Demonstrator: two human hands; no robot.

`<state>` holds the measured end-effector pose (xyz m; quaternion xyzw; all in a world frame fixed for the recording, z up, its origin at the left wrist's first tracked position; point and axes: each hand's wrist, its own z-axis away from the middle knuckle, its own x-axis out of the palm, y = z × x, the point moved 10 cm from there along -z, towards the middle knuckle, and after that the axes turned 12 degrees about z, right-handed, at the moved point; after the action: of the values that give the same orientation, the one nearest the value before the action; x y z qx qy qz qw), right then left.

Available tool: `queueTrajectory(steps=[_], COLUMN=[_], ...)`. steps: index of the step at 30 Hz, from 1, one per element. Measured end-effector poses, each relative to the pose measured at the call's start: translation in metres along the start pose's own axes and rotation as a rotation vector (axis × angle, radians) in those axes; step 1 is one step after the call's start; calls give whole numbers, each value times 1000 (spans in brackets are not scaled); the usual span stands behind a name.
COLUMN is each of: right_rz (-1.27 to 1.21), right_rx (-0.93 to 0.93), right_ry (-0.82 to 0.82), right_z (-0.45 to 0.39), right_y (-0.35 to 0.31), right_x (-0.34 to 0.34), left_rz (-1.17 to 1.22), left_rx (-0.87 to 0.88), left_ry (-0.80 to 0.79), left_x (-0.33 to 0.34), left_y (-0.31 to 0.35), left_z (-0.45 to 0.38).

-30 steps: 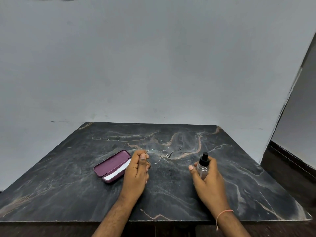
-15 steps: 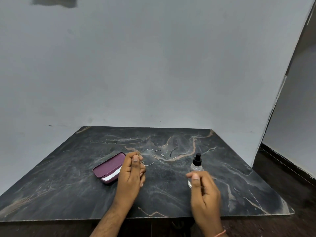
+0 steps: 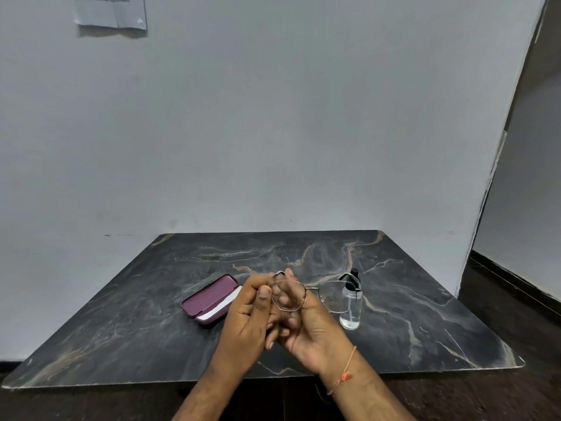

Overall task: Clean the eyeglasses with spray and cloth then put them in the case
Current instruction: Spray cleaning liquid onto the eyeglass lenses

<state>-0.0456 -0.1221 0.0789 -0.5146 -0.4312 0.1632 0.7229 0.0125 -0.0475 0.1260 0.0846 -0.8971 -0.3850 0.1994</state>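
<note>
Above the middle of the dark marble table (image 3: 121, 329), lifted clear of its surface, the eyeglasses (image 3: 306, 294) hang between my two hands; they are thin wire frames with clear lenses, the front facing me, one lens over my fingers and the other out to the right in front of the spray bottle (image 3: 351, 305). My left hand (image 3: 247, 317) is curled closed on the left end of the frame, thumb up and pressing against the forefinger near the hinge; my right hand (image 3: 306, 326) is half open, palm turned toward me, its fingers behind the left lens and seen through it, one fingertip reaching up to the top of the rim; whether those fingers actually pinch the frame or only rest against it I cannot tell. A thin orange thread (image 3: 344, 373) circles my right wrist.

Just right of the glasses the spray bottle stands upright on the table, clear with a black nozzle, a little liquid low inside it; no hand touches it. To the left of my left hand lies the case (image 3: 209, 297), a purple case, slightly ajar, with a strip of white cloth (image 3: 221, 306) showing along its near edge. Behind the table rises a plain grey wall (image 3: 273, 132); a sheet of paper (image 3: 110, 10) is stuck high on it at the left; at the far right the wall ends at a corner.
</note>
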Motion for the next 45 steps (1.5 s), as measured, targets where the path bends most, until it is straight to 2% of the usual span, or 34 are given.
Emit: queueTrajectory(steps=[5, 9, 14, 23, 30, 34, 40, 45], right_rz=[-56, -43, 167, 559, 955, 1120, 1260, 1294], right_rx=[-44, -165, -302, -610, -696, -771, -790, -835], right_ry=[-16, 66, 181, 423, 642, 729, 833, 846], right_z=[0, 1, 3, 17, 29, 36, 39, 42], right_y=[-9, -31, -52, -94, -118, -129, -133, -131], right_x=[-1, -16, -32, -53, -66, -64, -70, -70], left_rz=[-22, -57, -69, -78, -41, -144, -364, -379], left_rx=[-26, -55, -54, 35, -57, -13, 16, -35], left_ry=[-32, -68, -47, 157, -3, -66, 0, 42], left_x=[1, -1, -13, -53, -54, -45, -49, -47], left_y=[3, -2, -12, 4, -9, -8, -8, -16], left_z=[5, 8, 13, 13, 25, 29, 22, 13])
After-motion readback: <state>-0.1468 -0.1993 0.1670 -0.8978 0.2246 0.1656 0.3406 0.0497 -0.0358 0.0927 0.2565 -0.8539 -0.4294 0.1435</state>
